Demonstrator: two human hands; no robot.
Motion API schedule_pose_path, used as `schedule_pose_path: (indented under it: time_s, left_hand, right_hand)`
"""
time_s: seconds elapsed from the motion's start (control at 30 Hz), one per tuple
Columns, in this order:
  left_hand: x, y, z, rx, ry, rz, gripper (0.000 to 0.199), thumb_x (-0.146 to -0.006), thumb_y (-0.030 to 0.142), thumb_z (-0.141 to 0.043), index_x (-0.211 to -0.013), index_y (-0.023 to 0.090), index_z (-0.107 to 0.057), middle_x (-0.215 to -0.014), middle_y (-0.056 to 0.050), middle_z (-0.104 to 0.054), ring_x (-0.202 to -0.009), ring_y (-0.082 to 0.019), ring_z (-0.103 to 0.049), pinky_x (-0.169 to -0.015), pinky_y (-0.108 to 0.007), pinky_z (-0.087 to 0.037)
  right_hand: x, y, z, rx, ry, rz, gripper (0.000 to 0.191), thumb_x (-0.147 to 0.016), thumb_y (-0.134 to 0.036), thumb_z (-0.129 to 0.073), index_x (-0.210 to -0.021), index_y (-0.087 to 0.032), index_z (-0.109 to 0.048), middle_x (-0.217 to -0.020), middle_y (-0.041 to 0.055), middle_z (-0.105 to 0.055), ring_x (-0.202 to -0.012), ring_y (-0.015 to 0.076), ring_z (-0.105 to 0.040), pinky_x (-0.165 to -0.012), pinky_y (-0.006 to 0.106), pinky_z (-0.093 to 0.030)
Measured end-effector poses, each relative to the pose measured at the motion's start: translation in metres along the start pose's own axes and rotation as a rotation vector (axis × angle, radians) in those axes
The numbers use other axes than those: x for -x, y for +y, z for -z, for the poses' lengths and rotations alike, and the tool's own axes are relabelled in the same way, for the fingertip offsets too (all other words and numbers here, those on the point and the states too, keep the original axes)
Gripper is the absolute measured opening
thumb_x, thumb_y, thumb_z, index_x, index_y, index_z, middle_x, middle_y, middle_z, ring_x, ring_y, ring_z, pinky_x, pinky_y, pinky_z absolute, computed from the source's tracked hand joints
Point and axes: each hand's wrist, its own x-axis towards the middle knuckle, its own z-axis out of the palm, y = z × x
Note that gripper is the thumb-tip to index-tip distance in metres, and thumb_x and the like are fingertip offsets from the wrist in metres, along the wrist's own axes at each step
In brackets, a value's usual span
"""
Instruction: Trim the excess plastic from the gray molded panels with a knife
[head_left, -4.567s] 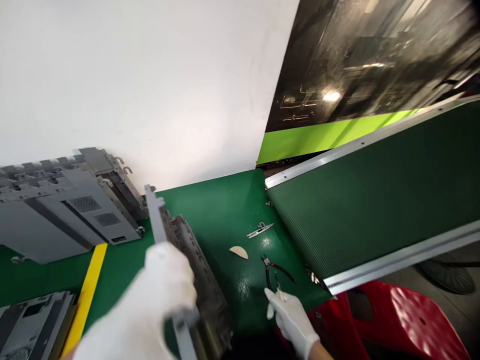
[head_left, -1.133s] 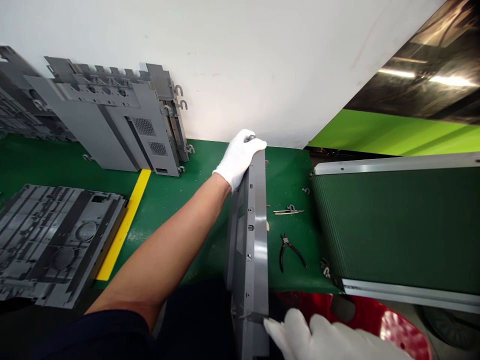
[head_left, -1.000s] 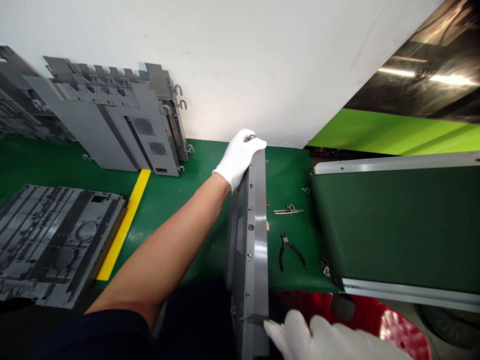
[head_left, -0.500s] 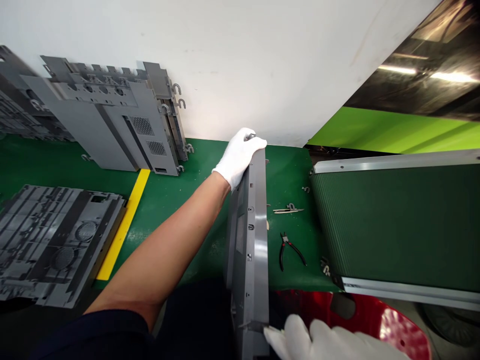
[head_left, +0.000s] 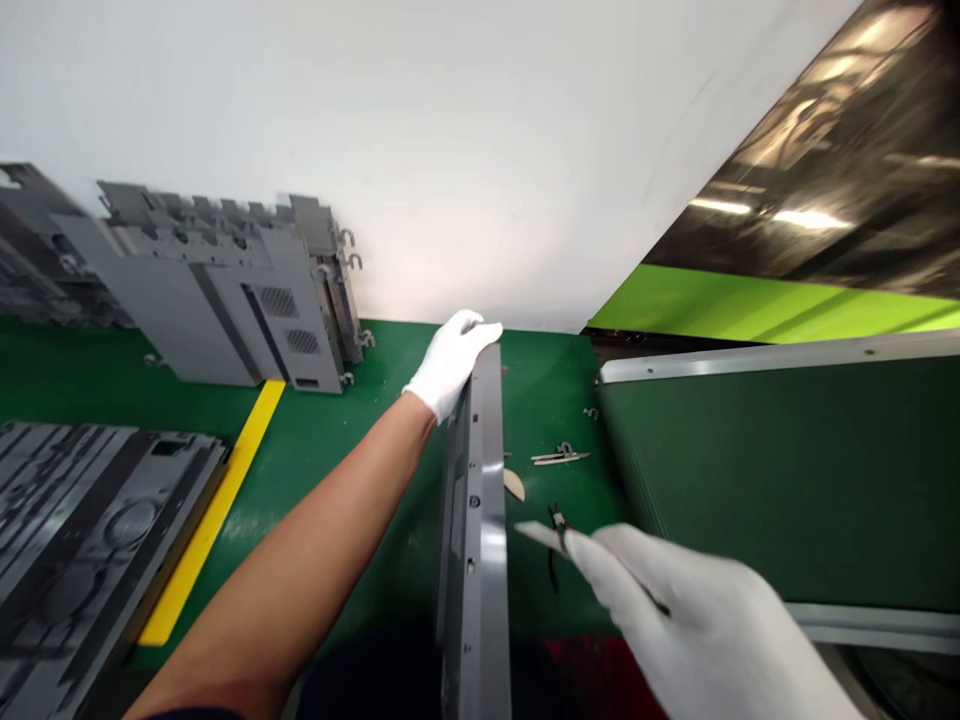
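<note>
My left hand (head_left: pixel 450 368), in a white glove, is closed over the far top corner of a grey plastic panel (head_left: pixel 491 500). The panel stands on edge, its narrow side facing up. To its right, my gloved right hand (head_left: pixel 690 610) grips a thin, flat-bladed knife (head_left: pixel 536 536), somewhat blurred. The blade tip points at the panel's edge but is apart from it. Beneath that hand lie black-handled nippers (head_left: pixel 555 545), partly covered. Tweezers (head_left: pixel 559 457) and a pale rounded piece (head_left: pixel 514 485) lie on the green table beside the panel.
Grey moulded panels (head_left: pixel 247 300) lean on the white wall (head_left: pixel 450 150) at the left. Another panel (head_left: pixel 97 540) lies flat beside a yellow tape line (head_left: pixel 225 500). A green conveyor belt (head_left: pixel 787 480) with metal rails is at the right. Something red (head_left: pixel 600 670) shows below the table edge.
My right hand has moved forward and up with the knife, away from the panel's near end. My left hand still holds the far corner. The view has shifted slightly.
</note>
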Motion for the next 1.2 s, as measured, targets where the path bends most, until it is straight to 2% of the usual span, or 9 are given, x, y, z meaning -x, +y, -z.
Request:
schedule_pose_path:
  time_s: [0.1,0.2,0.33,0.43,0.63,0.97,1.2]
  left_hand:
    - [-0.008,0.000,0.010,-0.095,-0.013,0.000,0.040,-0.083,0.050,-0.067,-0.068,0.020,-0.046,-0.064,0.004,-0.042,-0.055,-0.010,-0.038,-0.052,-0.024,-0.033]
    - [-0.015,0.002,0.018,-0.089,-0.029,0.030,0.042,-0.084,0.054,-0.065,-0.066,0.020,-0.048,-0.062,0.004,-0.040,-0.053,-0.011,-0.035,-0.051,-0.025,-0.029]
    - [-0.018,0.010,0.024,-0.059,-0.060,0.106,0.039,-0.086,0.050,-0.063,-0.066,0.020,-0.048,-0.058,0.004,-0.033,-0.051,-0.011,-0.028,-0.049,-0.026,-0.022]
    - [-0.019,0.015,0.026,-0.095,-0.082,0.132,0.036,-0.087,0.045,-0.061,-0.066,0.020,-0.046,-0.061,0.003,-0.038,-0.053,-0.011,-0.030,-0.050,-0.027,-0.023]
    - [-0.022,0.010,0.028,-0.114,-0.103,0.111,0.034,-0.088,0.045,-0.057,-0.068,0.020,-0.046,-0.069,0.000,-0.045,-0.059,-0.013,-0.035,-0.054,-0.027,-0.027]
    - [-0.021,0.008,0.022,-0.137,-0.116,0.118,0.035,-0.089,0.048,-0.056,-0.070,0.020,-0.049,-0.068,0.000,-0.043,-0.058,-0.013,-0.035,-0.055,-0.028,-0.026]
    - [-0.018,0.013,0.019,-0.127,-0.101,0.158,0.033,-0.089,0.047,-0.057,-0.071,0.021,-0.050,-0.062,0.002,-0.036,-0.056,-0.013,-0.032,-0.058,-0.029,-0.029]
  right_hand:
    - [-0.049,0.013,0.003,0.019,0.100,0.018,0.058,-0.103,-0.057,-0.029,-0.065,-0.024,-0.059,-0.055,-0.0016,-0.056,-0.048,0.0119,-0.049,-0.047,0.024,-0.031]
    - [-0.101,0.014,0.006,0.110,0.128,0.059,0.059,-0.103,-0.058,-0.027,-0.069,-0.023,-0.060,-0.056,-0.0023,-0.054,-0.050,0.0126,-0.049,-0.051,0.026,-0.028]
    - [-0.155,0.007,0.006,0.231,0.092,0.085,0.060,-0.102,-0.060,-0.025,-0.073,-0.023,-0.062,-0.060,-0.0010,-0.058,-0.053,0.0146,-0.050,-0.052,0.027,-0.025]
    - [-0.178,0.002,0.007,0.281,0.026,0.091,0.061,-0.100,-0.064,-0.023,-0.078,-0.025,-0.065,-0.064,0.0004,-0.063,-0.056,0.0170,-0.053,-0.052,0.028,-0.028]
    - [-0.186,-0.002,0.012,0.383,0.021,0.131,0.063,-0.099,-0.065,-0.020,-0.078,-0.028,-0.066,-0.065,0.0018,-0.064,-0.056,0.0207,-0.056,-0.052,0.031,-0.032]
    - [-0.178,-0.006,0.017,0.498,-0.009,0.105,0.064,-0.099,-0.064,-0.020,-0.085,-0.026,-0.071,-0.069,0.0059,-0.066,-0.062,0.0223,-0.061,-0.058,0.032,-0.038]
    - [-0.176,-0.004,0.015,0.525,0.002,0.112,0.065,-0.100,-0.062,-0.020,-0.086,-0.025,-0.071,-0.067,0.0068,-0.066,-0.066,0.0236,-0.063,-0.062,0.032,-0.039]
